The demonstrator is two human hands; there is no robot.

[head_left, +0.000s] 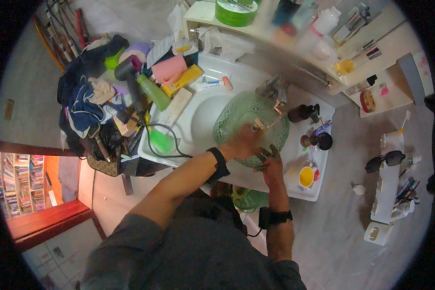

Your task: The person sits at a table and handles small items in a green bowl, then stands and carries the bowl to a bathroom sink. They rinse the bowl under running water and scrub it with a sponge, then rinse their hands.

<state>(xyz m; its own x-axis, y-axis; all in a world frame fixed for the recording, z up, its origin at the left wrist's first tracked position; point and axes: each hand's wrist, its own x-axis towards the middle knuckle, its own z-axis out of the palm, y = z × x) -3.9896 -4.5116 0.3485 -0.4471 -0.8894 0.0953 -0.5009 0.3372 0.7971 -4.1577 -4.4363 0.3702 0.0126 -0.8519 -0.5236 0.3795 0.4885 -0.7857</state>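
A large translucent green bowl [229, 119] with a patterned wall is tilted in the white washbasin [203, 121], under the metal tap [277, 92]. A thin stream that looks like water runs from the tap towards the bowl. My left hand [244, 141] reaches over the bowl, blurred. At its fingertips is a small pale brown thing [258, 125], too unclear to name. My right hand [273, 165] grips the bowl's near right edge; dark patches show about its fingers. Both wrists wear black bands.
Left of the basin lie a hair dryer [128, 72] with its cord, a green tube [154, 92], a yellow box [183, 80] and piled clothes [85, 105]. Along the right rim stand a dark pump bottle [301, 113] and a yellow-lined cup [306, 177]. A shelf [203, 14] overhangs the back.
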